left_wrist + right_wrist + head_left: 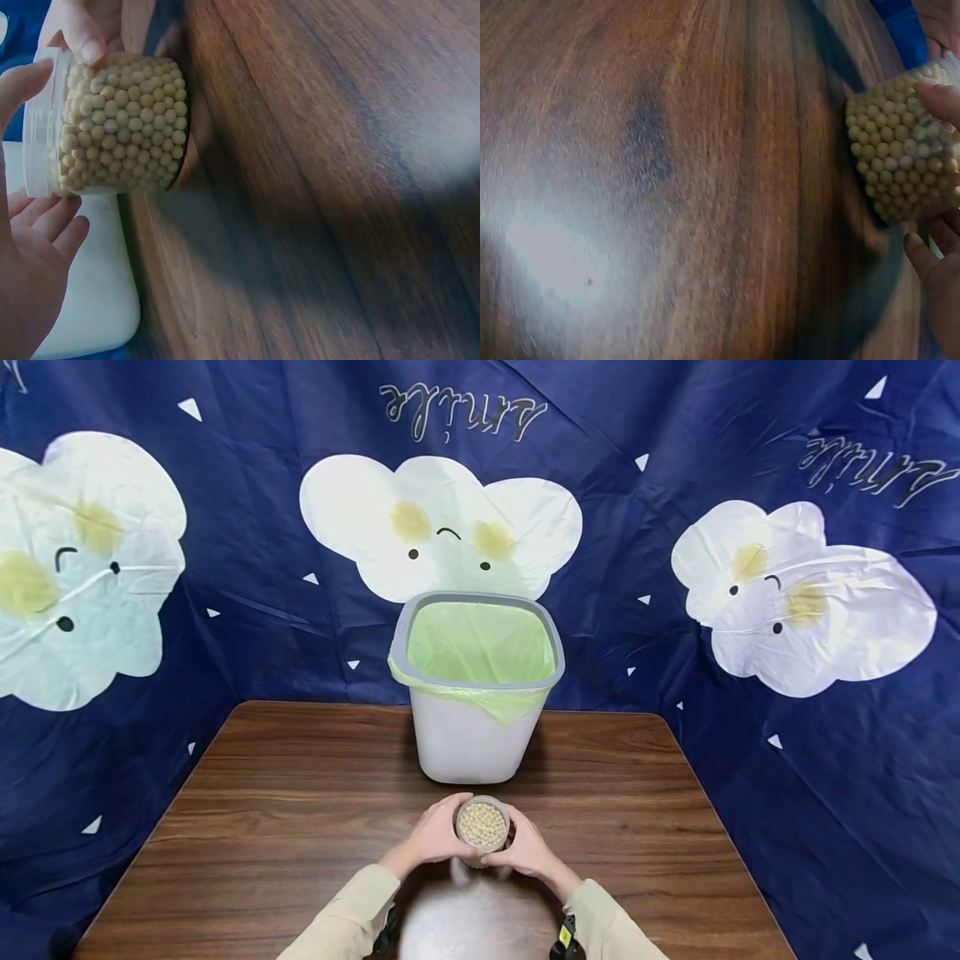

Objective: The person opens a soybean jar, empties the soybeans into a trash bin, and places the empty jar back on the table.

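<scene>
Both hands hold a clear round jar above the wooden table's near middle. Pale, round soybeans (482, 825) fill the jar (39, 142) almost to the top. My left hand (437, 833) grips its left side, and my right hand (527, 848) curves round the opposite side. Both thumbs lie along the near side, their tips close together. Seen from the left wrist, a translucent band rings the jar's top, with the fingers right at it. In the right wrist view, the right thumb (941, 103) presses against the jar's wall near the top.
Just beyond the jar stands a white waste bin (472, 739) with a grey rim and a light green liner (480, 643). The brown table (300, 827) is bordered at the back and sides by a dark blue cloth (247, 552) with white clouds.
</scene>
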`<state>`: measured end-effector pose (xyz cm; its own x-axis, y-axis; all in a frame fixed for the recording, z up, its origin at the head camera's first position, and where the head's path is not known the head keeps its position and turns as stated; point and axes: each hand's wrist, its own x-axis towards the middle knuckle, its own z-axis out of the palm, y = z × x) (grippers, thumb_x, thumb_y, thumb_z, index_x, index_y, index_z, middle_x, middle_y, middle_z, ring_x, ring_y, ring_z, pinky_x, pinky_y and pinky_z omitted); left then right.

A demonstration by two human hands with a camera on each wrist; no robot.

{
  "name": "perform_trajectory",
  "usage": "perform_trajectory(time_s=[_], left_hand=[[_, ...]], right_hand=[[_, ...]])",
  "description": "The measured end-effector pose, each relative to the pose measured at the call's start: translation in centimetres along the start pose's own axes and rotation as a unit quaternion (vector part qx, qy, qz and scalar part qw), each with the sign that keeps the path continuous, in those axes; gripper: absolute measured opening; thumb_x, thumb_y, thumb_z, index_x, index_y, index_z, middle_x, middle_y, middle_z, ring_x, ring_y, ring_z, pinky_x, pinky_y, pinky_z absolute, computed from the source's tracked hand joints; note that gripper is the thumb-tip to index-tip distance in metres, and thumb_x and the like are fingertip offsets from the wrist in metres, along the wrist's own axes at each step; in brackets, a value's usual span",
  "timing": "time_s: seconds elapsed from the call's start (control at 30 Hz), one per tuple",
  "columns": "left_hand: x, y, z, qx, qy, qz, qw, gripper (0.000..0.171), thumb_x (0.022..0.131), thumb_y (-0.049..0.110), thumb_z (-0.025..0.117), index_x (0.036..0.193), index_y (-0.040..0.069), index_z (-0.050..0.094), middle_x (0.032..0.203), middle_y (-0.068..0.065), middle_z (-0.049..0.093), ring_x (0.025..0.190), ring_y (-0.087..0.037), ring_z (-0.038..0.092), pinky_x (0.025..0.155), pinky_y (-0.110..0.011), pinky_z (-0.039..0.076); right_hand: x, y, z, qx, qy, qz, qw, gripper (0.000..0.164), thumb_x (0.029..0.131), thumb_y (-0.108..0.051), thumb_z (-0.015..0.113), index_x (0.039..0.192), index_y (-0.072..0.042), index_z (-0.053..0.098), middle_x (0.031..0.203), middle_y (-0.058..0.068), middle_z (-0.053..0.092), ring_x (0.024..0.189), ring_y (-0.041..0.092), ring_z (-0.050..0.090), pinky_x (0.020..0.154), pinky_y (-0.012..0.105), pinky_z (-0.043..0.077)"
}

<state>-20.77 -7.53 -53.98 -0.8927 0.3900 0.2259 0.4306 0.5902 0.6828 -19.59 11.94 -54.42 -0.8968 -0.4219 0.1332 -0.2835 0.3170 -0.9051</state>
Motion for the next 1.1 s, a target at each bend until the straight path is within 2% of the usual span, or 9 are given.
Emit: perform_trajectory(time_s=[0.17,0.37,0.57,0.77,0.93,1.1], left_hand=[[0.1,0.2,0.2,-0.007,-0.010,-0.022,0.9997,0.087,0.050,0.036,0.080,0.123,0.001,0.049,0.118,-0.012,0.056,0.107,-0.030,0.052,0.090,-0.048,0.040],[0.1,0.0,0.2,0.005,0.006,-0.021,0.9998,0.083,0.048,0.036,0.081,0.119,0.002,0.053,0.111,-0.008,0.060,0.100,-0.025,0.056,0.085,-0.043,0.043],[-0.2,0.4,-0.6,-0.008,0.017,-0.029,0.9994,0.082,0.046,0.037,0.082,0.116,0.003,0.055,0.109,-0.005,0.061,0.098,-0.021,0.057,0.083,-0.038,0.045],[-0.1,1.4,-2.0,0.005,0.055,-0.005,0.9984,0.082,0.046,0.039,0.082,0.117,0.004,0.056,0.109,-0.005,0.061,0.097,-0.020,0.058,0.082,-0.038,0.046],[0.4,2.7,-3.4,-0.008,0.091,0.013,0.9957,0.082,0.047,0.038,0.082,0.117,0.005,0.056,0.109,-0.004,0.062,0.097,-0.019,0.058,0.082,-0.037,0.047],[1.2,4.0,-4.8,-0.034,0.124,0.043,0.9908,0.083,0.048,0.036,0.083,0.119,0.003,0.055,0.111,-0.007,0.061,0.099,-0.020,0.058,0.083,-0.037,0.047]], right_hand=[[0.0,0.3,0.8,-0.022,0.021,-0.016,0.999,0.082,0.062,-0.011,0.082,0.131,0.001,0.041,0.122,0.015,0.053,0.110,0.030,0.050,0.093,0.031,0.040],[0.0,0.6,1.2,-0.001,0.029,-0.021,0.999,0.081,0.061,-0.007,0.080,0.132,0.002,0.040,0.124,0.016,0.051,0.112,0.030,0.048,0.094,0.029,0.039],[0.1,0.1,1.3,0.008,0.019,-0.038,0.999,0.081,0.063,-0.005,0.079,0.133,0.003,0.038,0.126,0.018,0.050,0.114,0.031,0.047,0.096,0.029,0.038],[0.7,-1.8,0.7,0.012,0.024,-0.069,0.997,0.081,0.064,-0.004,0.079,0.133,0.002,0.038,0.128,0.017,0.049,0.116,0.032,0.046,0.098,0.030,0.036],[1.2,-3.9,-0.4,0.004,0.034,-0.088,0.996,0.080,0.063,-0.003,0.079,0.132,0.006,0.038,0.126,0.020,0.050,0.113,0.033,0.047,0.094,0.029,0.039],[2.1,-6.0,-1.5,-0.005,0.045,-0.092,0.995,0.079,0.063,-0.002,0.078,0.132,0.005,0.039,0.126,0.020,0.049,0.114,0.033,0.047,0.097,0.032,0.037]])
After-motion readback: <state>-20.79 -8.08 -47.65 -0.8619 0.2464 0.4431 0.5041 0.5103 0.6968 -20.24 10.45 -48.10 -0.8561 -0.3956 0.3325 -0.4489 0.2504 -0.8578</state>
